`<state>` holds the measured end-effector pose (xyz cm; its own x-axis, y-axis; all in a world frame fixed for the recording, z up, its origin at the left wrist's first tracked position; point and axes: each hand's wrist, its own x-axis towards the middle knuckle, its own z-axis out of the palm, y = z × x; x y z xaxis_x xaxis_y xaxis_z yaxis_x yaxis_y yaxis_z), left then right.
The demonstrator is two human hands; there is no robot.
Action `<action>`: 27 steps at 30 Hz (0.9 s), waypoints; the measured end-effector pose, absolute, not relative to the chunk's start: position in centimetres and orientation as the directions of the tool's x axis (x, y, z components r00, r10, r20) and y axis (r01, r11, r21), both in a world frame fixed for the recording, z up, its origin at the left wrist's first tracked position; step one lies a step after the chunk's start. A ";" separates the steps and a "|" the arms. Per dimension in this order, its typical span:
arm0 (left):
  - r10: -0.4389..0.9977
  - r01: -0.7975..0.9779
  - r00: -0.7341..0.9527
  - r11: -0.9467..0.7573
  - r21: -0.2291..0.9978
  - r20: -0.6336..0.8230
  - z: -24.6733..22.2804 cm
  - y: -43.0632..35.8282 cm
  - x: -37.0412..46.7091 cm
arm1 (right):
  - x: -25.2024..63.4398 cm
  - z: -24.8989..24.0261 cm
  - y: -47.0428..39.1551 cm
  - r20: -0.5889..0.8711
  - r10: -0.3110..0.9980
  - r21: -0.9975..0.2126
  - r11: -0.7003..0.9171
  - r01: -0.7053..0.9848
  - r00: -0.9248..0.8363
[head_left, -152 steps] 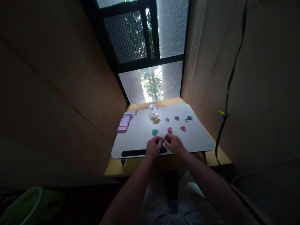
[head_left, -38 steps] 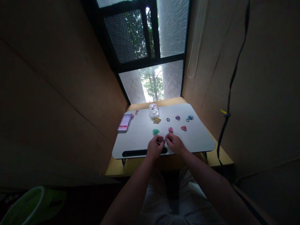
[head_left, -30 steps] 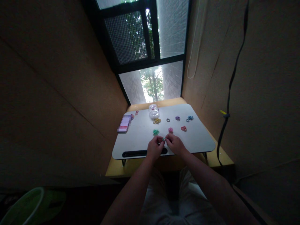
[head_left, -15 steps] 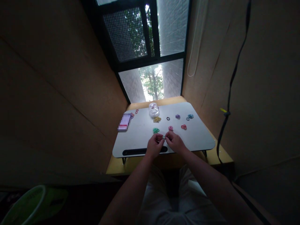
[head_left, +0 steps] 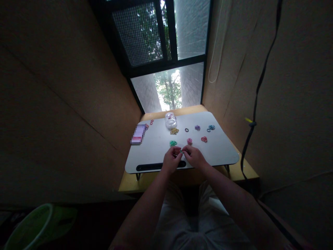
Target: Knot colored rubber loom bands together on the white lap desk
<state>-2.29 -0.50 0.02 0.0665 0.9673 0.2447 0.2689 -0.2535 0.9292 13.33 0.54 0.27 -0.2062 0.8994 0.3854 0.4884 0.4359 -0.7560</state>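
Note:
Above the front of a white lap table [head_left: 153,149], my left hand [head_left: 171,158] and my right hand [head_left: 193,156] meet at their fingertips. Pinched between them is a small green band [head_left: 181,151], looking like a hair tie; its exact form is too small to make out. Just beyond my left hand lies a pile of green bands [head_left: 173,143]. A pink pile [head_left: 189,141] sits beyond my right hand, with a red pile [head_left: 204,139] to its right. Farther back are a yellow pile [head_left: 174,131], a dark ring [head_left: 186,130], a purple pile [head_left: 197,127] and a blue pile [head_left: 211,127].
A clear plastic jar [head_left: 171,120] stands at the table's back. A phone [head_left: 138,134], its screen blurred, lies at the left edge beside reddish bands [head_left: 151,122]. A black slot [head_left: 149,167] runs along the front. A dark cord [head_left: 256,100] hangs on the right; a green basket [head_left: 31,225] is lower left.
Both hands stay together at nearly the same spot, fingers shifting slightly around the small green band. The view has tilted a little. The piles on the table have not moved.

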 end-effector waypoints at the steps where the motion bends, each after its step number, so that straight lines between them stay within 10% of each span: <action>1: 0.968 0.264 0.064 -0.252 0.931 0.244 0.0 -0.5 -2.3 | 13.3 0.2 0.6 0.385 0.899 -0.755 0.438 0.488 -0.211; 27: 0.968 0.375 0.020 -0.238 0.896 0.249 0.2 -0.2 -2.0 | 13.2 0.4 0.6 0.366 0.905 -0.732 0.424 0.533 -0.217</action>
